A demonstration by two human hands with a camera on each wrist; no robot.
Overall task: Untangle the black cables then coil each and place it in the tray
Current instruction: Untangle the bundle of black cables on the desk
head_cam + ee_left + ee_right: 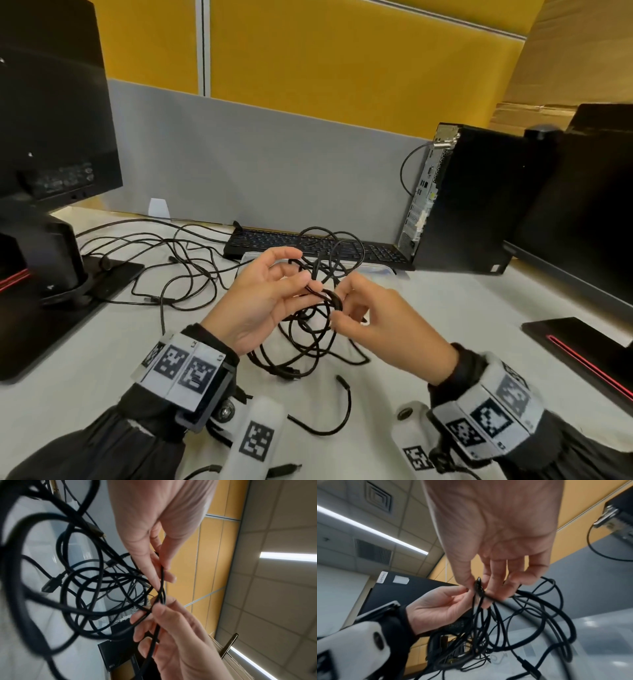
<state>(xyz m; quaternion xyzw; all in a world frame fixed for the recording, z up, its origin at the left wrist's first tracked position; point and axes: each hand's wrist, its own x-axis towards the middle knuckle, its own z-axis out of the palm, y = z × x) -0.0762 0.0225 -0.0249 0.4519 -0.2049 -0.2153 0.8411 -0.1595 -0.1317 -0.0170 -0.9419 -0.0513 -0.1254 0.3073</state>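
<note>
Your left hand (263,301) and right hand (373,318) both pinch strands of the tangled bundle of thin black cables (315,308), lifted above the white desk (445,308). Judge which loop crosses over, then feed it through slowly, without tugging.

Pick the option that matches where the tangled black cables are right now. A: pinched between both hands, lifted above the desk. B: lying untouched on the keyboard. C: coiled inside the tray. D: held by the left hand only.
A: the left hand and the right hand both pinch strands of the black cables, whose loops hang from the fingers toward the desk; nothing is coiled.
</note>
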